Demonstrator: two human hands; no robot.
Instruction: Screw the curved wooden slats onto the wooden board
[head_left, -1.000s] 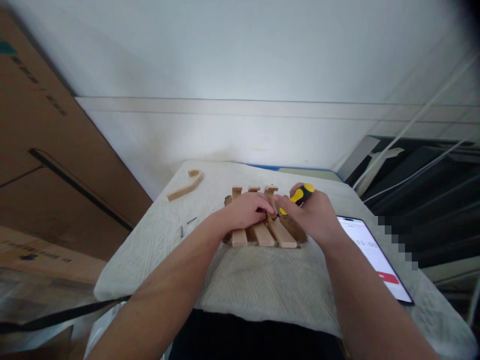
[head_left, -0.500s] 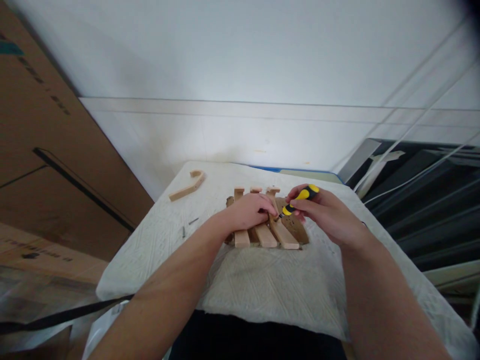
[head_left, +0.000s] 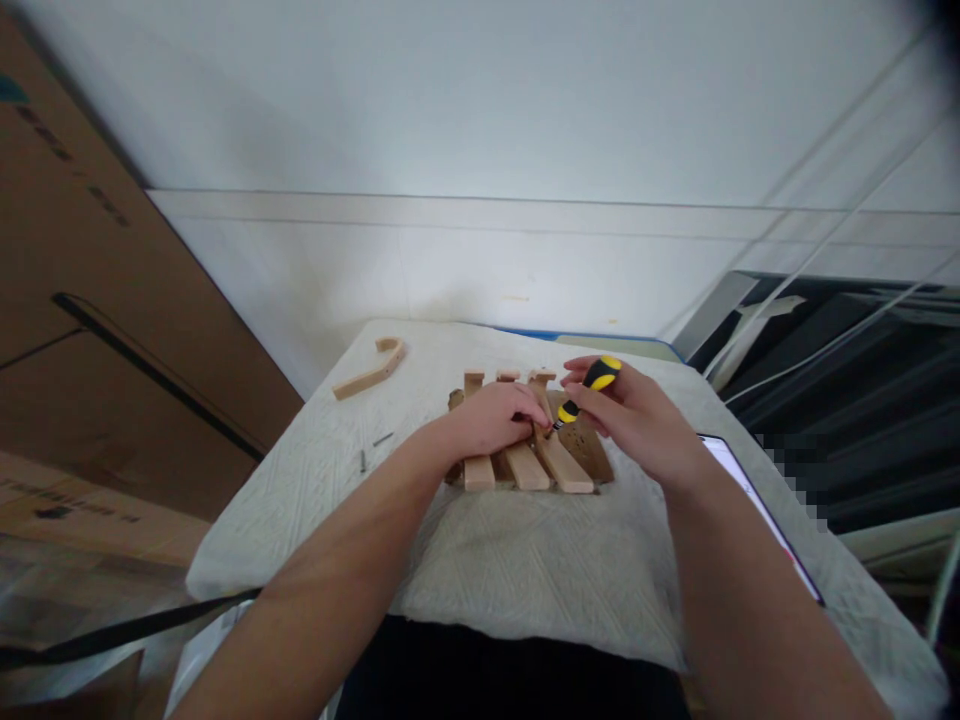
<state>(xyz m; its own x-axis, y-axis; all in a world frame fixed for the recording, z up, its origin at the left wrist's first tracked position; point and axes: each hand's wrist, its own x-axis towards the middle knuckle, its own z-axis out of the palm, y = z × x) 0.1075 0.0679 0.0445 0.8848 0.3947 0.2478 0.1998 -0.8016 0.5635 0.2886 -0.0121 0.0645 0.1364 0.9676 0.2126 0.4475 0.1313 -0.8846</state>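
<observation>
In the head view, my right hand (head_left: 634, 415) grips a yellow and black screwdriver (head_left: 602, 373), its handle tilted up to the right. The screwdriver's tip points down at the rightmost of three hooked wooden pieces (head_left: 566, 470). My left hand (head_left: 499, 415) lies across these pieces, its fingers closed on the rightmost one right beside the tip. Whether a screw sits between those fingers is too small to tell. Under the wooden pieces is a brown, worn board (head_left: 592, 455), partly covered by them and by my left hand.
One more hooked wooden piece (head_left: 369, 376) lies at the table's back left. Two screws (head_left: 382, 439) rest left of my forearm. A phone (head_left: 757, 510) lies beside my right forearm. A white cloth (head_left: 547, 560) covers the table; large cardboard (head_left: 112, 300) stands at left.
My right hand and the screwdriver handle have shifted slightly left and up, and the handle stands steeper. The phone beside my right forearm has come into view. My left hand stays on the wood.
</observation>
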